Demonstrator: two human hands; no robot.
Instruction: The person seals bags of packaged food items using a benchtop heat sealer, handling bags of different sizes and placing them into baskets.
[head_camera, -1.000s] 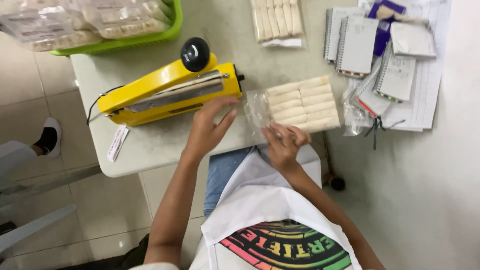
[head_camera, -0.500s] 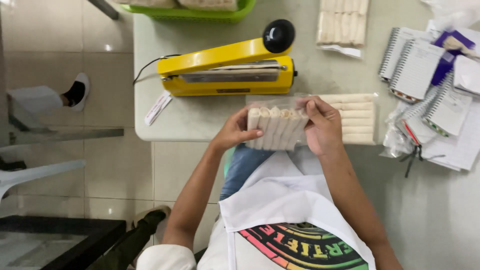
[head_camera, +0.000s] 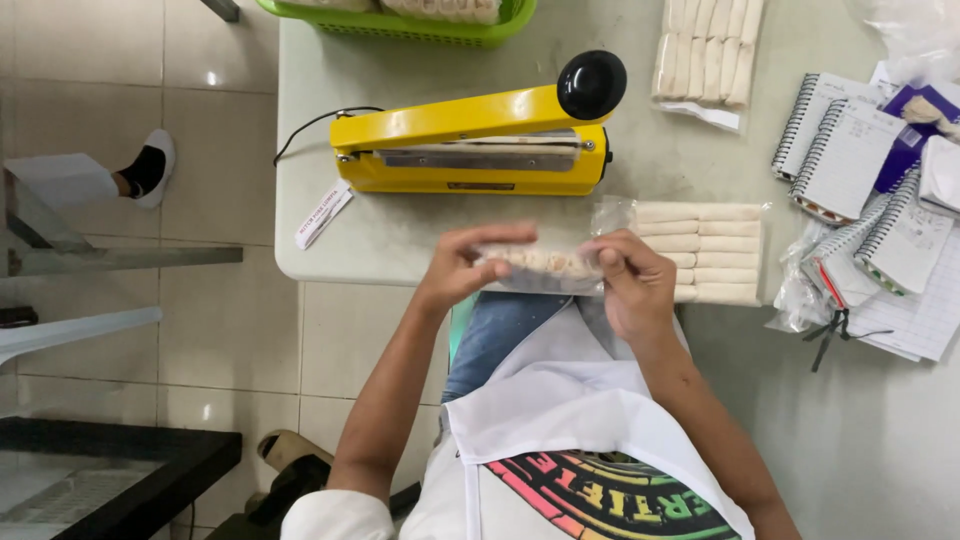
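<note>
My left hand (head_camera: 462, 268) and my right hand (head_camera: 628, 282) hold a clear plastic bag of pale rolled sticks (head_camera: 540, 266) between them, just above the table's near edge. The bag is tipped so that I see its end and the roll tips. A yellow heat sealer (head_camera: 470, 145) with a black knob (head_camera: 591, 84) lies on the table right behind the bag, its arm down. A second bag of rolls (head_camera: 710, 250) lies flat on the table beside my right hand.
A green basket (head_camera: 400, 22) with filled bags sits at the table's far edge. Another bag of rolls (head_camera: 708, 50) lies behind the sealer. Spiral notebooks (head_camera: 850, 150) and papers cover the right side. A white label (head_camera: 323, 214) lies near the left edge. Someone's foot (head_camera: 150, 172) rests on the tiled floor.
Both hands picked up a bag of rolls from the table, then tipped it from flat-facing to end-on. The view shifted left and steadied.
</note>
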